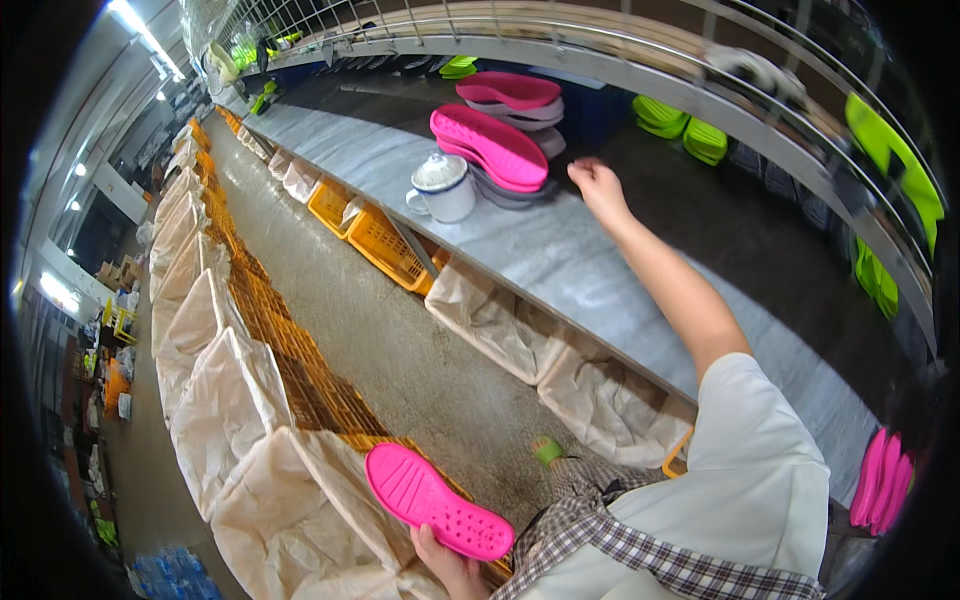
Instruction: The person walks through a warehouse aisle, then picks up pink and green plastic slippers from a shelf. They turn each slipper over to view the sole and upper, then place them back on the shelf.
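My left hand grips a bright pink shoe sole by its edge, low over the lined crates. The sole's grooved, hole-dotted face shows. Over the grey bench, my right hand has its fingers curled closed; whatever may be inside them is hidden. Just left of it, apart from the fingers, a pink sole tops a small pile with a dark grey sole beneath. Behind lies another pile, a pink sole over greyish ones. A white lidded enamel mug stands beside the piles.
A row of orange crates with pale cloth liners runs along my left. Yellow baskets and lined bins sit under the bench. A wire rack overhangs it. Lime-green soles and more pink soles lie to the right.
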Tool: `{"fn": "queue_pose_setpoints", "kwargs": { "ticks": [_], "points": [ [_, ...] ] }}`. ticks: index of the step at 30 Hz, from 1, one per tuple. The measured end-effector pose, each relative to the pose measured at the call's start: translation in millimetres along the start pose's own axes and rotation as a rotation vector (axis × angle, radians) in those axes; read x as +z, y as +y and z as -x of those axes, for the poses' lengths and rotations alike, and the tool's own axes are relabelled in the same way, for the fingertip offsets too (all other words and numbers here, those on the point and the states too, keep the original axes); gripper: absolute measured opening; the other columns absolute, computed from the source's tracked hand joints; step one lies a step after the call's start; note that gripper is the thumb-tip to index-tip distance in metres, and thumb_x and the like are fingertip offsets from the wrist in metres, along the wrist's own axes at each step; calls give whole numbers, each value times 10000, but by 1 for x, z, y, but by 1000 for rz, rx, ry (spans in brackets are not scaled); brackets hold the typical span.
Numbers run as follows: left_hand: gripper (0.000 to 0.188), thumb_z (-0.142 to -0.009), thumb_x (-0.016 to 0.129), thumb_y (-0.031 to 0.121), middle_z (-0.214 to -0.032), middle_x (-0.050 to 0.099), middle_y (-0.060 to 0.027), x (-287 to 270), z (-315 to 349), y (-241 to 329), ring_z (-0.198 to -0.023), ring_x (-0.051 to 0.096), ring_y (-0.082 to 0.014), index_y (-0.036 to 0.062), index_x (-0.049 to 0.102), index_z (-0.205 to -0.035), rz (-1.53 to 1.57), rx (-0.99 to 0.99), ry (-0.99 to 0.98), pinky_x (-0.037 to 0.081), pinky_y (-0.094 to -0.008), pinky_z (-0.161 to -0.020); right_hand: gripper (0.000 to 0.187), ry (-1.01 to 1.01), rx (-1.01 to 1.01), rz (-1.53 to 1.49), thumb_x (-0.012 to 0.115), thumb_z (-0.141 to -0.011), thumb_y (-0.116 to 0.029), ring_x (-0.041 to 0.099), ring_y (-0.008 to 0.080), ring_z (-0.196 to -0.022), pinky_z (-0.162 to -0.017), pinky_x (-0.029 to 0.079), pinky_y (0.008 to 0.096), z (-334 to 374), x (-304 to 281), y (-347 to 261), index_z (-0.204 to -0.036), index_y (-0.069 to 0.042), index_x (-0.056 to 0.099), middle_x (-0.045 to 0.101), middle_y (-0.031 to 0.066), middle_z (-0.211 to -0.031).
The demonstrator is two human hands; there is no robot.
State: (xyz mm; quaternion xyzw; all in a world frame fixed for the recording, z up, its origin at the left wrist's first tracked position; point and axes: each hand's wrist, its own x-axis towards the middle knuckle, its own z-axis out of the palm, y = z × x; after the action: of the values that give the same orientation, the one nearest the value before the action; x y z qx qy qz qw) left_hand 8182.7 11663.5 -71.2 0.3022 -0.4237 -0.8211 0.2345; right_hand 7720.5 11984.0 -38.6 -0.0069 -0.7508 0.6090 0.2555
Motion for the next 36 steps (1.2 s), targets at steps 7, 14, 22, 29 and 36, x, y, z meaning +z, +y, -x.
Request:
{"fn": "queue_pose_setpoints", "kwargs": {
  "ticks": [7, 14, 22, 29, 36],
  "points": [
    [454, -895, 477, 264, -1172, 507, -131, 33, -72, 7, -1041, 528, -284, 62, 393, -1293, -150, -224, 260, 459, -429, -889, 344, 36, 439, -409, 585, -853, -395, 604, 168, -488, -359, 429, 267, -139, 57, -10, -880, -52, 583, 625, 70, -663],
    [384, -907, 476, 220, -1169, 501, -124, 45, -102, 4, -1059, 515, -271, 65, 420, -1253, -148, -284, 233, 452, -434, -892, 228, 90, 39, -145, 593, -872, -234, 597, 134, -543, -388, 426, 232, -145, 49, -25, -997, -44, 590, 595, 48, -690],
    [365, -924, 439, 277, -1078, 575, -96, 40, -112, 5, -949, 601, -227, 37, 454, -1199, -84, -131, -19, 508, -378, -815, 198, -161, -242, -176, 553, -910, -193, 512, 37, -658, -582, 421, 199, -36, 8, -122, -982, -14, 595, 601, 2, -780],
    [396, -893, 465, 171, -1087, 554, -125, 16, -69, 16, -954, 587, -231, 13, 403, -1250, 32, -99, -74, 500, -362, -820, 187, -418, -122, -342, 532, -926, -172, 510, 32, -745, -681, 419, 193, 48, -15, -177, -971, 0, 592, 591, -19, -825],
    [555, -878, 445, 135, -1250, 443, -163, -33, 11, 26, -1041, 521, -259, 91, 228, -1387, -59, 67, -32, 459, -382, -878, 192, -483, -205, -300, 532, -921, -191, 462, 13, -609, -520, 369, 176, 130, -41, -224, -942, -13, 602, 564, -39, -734]
  ]
}}
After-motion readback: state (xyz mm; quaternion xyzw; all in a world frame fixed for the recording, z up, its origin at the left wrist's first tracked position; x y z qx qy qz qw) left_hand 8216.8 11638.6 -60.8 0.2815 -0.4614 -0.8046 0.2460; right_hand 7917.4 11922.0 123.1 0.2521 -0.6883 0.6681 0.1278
